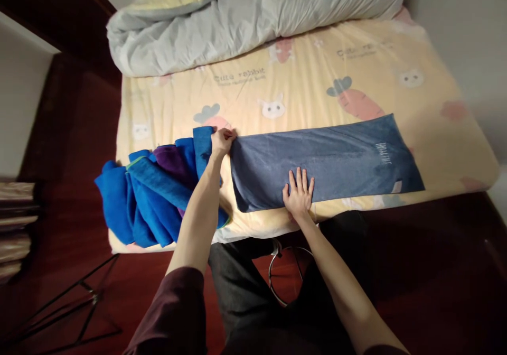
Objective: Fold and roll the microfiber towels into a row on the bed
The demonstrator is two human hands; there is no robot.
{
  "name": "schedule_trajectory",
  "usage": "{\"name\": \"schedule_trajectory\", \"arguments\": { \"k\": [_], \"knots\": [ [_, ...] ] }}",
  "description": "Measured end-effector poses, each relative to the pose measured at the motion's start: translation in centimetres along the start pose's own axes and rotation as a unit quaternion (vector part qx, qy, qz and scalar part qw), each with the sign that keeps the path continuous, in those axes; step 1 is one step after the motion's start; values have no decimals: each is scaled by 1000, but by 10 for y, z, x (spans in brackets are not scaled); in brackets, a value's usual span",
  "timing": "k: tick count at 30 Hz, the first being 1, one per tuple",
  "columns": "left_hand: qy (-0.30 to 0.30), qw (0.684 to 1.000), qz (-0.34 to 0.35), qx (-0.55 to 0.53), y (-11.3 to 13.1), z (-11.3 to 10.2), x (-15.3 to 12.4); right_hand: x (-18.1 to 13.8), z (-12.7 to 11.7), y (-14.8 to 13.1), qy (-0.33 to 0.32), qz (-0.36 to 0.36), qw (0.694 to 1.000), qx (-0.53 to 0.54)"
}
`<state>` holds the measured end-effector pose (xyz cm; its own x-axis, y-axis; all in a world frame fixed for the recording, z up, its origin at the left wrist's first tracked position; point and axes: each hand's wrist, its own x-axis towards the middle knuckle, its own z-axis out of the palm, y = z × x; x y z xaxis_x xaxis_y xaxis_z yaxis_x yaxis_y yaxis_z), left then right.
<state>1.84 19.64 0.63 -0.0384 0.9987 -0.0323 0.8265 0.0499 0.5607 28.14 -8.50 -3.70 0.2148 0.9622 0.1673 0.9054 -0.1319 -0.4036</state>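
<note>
A grey-blue towel (340, 159) lies lengthwise along the near side of the bed, folded into a long strip with lettering and a small pale tag at its right end. At its upper left corner my left hand (223, 140) has its fingers pinched together on the towel's edge. My right hand (300, 192) rests flat on the lower edge near the middle, fingers spread. Left of my left hand is a heap of folded cloths (148, 207), bright blue, teal and purple, partly behind my forearm.
The bed (245, 99) has a yellow sheet printed with rabbits and carrots. A bunched grey quilt (190, 40) with a yellow side lies across the far part. A thin black metal stand (93, 294) is on the dark red floor at the lower left. Walls border the bed's right side.
</note>
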Motion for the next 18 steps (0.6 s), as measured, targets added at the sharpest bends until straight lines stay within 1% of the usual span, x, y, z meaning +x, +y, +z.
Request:
{"name": "schedule_trajectory", "arguments": {
  "k": [2, 3, 4, 5, 6, 7, 8, 10, 12, 13, 15, 16, 18],
  "knots": [
    [48, 997, 52, 39, 9, 5, -16, 0, -1, -1, -4, 1, 1000, -2],
    [65, 993, 87, 56, 14, 9, -27, 0, -1, -1, -8, 2, 1000, -2],
    [66, 987, 127, 68, 19, 14, -39, 1, -2, -1, -13, 4, 1000, 0],
    [51, 982, 167, 75, 23, 19, -51, 1, -2, -1, -18, 5, 1000, 2],
    [24, 976, 202, 79, 25, 24, -61, 1, -3, -2, -22, 7, 1000, 4],
    [-5, 971, 224, 80, 24, 29, -70, 1, -4, -2, -26, 9, 1000, 5],
    [-28, 970, 228, 82, 22, 32, -76, 2, -4, -2, -29, 11, 1000, 6],
    [-45, 977, 189, 89, 11, 37, -81, 2, -6, -3, -33, 13, 999, 5],
    [-38, 985, 135, 98, 0, 38, -77, 2, -8, -4, -37, 14, 999, 0],
    [-33, 987, 118, 102, -4, 38, -75, 3, -9, -4, -39, 14, 999, -3],
    [-21, 988, 107, 107, -7, 39, -76, 3, -12, -6, -41, 15, 999, -7],
    [-15, 988, 108, 108, -7, 40, -80, 3, -13, -6, -41, 15, 999, -7],
    [-1, 988, 115, 106, -4, 43, -100, 3, -15, -7, -42, 15, 999, -3]
  ]
}}
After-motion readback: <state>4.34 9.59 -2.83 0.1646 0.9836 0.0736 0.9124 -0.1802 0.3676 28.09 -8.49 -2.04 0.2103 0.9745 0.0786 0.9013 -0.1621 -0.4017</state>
